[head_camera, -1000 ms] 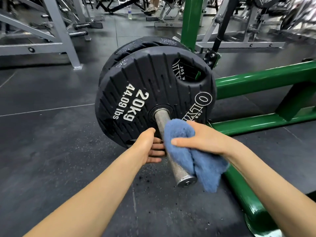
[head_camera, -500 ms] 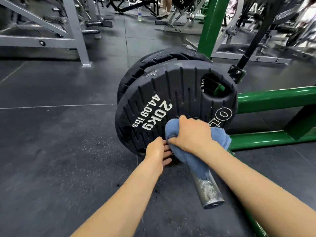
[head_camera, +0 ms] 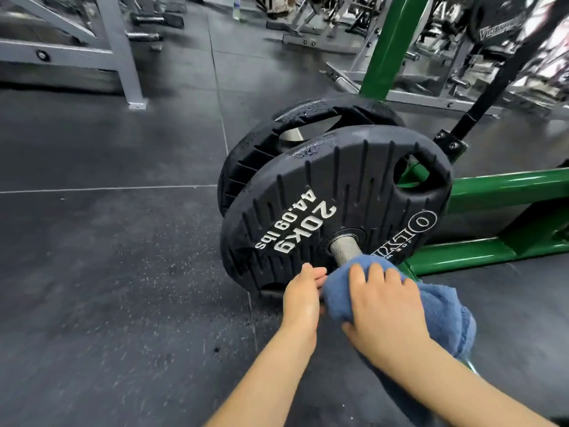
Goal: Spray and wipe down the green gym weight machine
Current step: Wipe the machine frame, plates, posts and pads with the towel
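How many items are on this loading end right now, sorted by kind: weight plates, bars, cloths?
Black rubber weight plates: 2, the front 20 kg plate and the rear plate
Knurled silver metal bar sleeves: 1
Blue terry cloths: 1, held by the right hand
Total: 4

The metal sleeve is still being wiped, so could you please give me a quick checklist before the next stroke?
1. Blue cloth wrapped over metal sleeve: ok.
2. Right hand grips cloth: ok.
3. Left hand beside the sleeve, clear of the cloth's path: cannot tell.
4. Sleeve end visible: not ok, hidden under the cloth.
5. Front plate dry: not ok, droplets near its top edge.
6. Green frame wiped: cannot tell.
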Demonstrator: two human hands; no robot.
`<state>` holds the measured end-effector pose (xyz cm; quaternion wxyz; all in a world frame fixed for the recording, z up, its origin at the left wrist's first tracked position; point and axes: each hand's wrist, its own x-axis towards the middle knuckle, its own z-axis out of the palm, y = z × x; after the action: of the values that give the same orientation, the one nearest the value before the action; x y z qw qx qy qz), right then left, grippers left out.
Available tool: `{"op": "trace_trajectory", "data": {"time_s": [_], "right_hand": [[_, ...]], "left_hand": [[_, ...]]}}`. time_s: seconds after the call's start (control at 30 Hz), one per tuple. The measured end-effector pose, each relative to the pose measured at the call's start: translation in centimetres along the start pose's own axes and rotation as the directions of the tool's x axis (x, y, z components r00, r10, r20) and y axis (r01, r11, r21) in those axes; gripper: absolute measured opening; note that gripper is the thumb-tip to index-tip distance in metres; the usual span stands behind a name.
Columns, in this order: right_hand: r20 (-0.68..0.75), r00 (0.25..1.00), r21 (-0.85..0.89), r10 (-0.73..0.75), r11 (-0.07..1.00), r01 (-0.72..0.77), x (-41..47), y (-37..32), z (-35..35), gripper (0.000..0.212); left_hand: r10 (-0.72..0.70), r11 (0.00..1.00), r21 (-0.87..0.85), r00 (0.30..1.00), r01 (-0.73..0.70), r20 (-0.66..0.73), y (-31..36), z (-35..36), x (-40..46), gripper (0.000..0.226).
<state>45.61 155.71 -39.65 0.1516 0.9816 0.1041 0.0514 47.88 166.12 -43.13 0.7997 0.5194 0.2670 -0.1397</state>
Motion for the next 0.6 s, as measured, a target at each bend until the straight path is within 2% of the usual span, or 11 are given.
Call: {"op": "trace_trajectory", "data": {"time_s": [0.1,0.17,0.27,0.4,0.5,0.6], "right_hand": [[0.07,0.984,0.039,0.161,0.986,-0.164,4.7,-0.3,-0.9,0.06],[0.098,0.978,0.177,0.184,0.964,-0.199,7.4,0.4,-1.0,0.058],[0.17,0.972,0.32,0.164,0.923,-0.212,8.0,2.0,-1.3,0.059],[0.37,0.917,0.47,0.145,0.823,-0.32,3.8,4.7,-2.0,0.058],[0.431,0.89,0.423,0.151,0.837,-0.347,-0.7,5.2,-2.8,0.057],[0.372,0.91,0.309,0.182,0.9,-0.306,-2.0,4.4,-3.0,0.059]], "left_hand": [[0.033,0.999,-0.024,0.999,-0.033,0.006,0.7,-0.5,0.2,0.039],[0.064,0.993,-0.094,0.996,-0.069,-0.065,0.7,-0.2,0.3,0.031],[-0.024,0.979,-0.203,0.984,-0.012,-0.176,-1.3,2.2,-0.3,0.024],[-0.135,0.957,-0.275,0.981,0.092,-0.142,-3.5,4.9,-1.6,0.033],[-0.148,0.926,-0.362,0.984,0.102,-0.101,-2.9,4.3,-1.5,0.032],[-0.161,0.938,-0.323,0.983,0.125,-0.087,-3.2,3.2,-1.0,0.039]]}}
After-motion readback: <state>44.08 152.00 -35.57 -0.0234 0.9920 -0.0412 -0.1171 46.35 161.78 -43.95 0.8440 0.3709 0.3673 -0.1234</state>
